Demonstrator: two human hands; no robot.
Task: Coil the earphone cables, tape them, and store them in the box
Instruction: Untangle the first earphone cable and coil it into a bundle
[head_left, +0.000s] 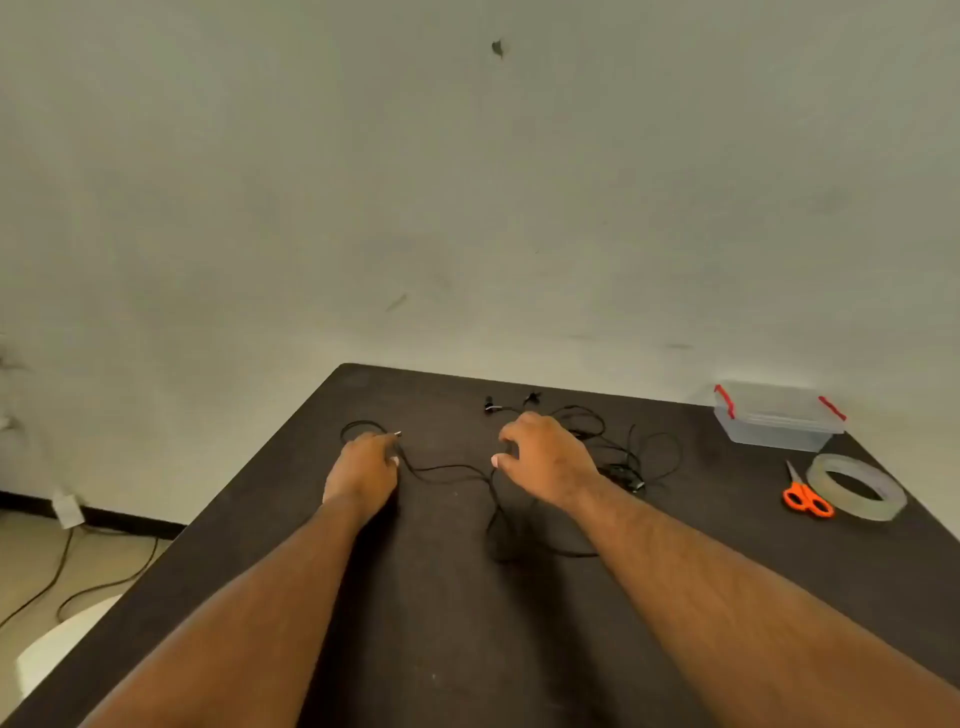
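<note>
Black earphone cables (618, 452) lie tangled on the dark table (467, 623), with earbuds (491, 406) at the far side. One strand (447, 470) runs left to a plug end. My left hand (363, 470) holds that strand near the plug, fingers curled around it. My right hand (545, 460) hovers over the tangle with fingers loosely curled, thumb and forefinger apart, nothing visibly held. A clear box with red latches (776, 415) stands closed at the far right. A roll of clear tape (857, 486) lies in front of it.
Orange-handled scissors (805, 496) lie just left of the tape roll. The table's left edge drops to a floor with cables (78, 582) and a white seat (57, 649). A plain wall stands behind the table.
</note>
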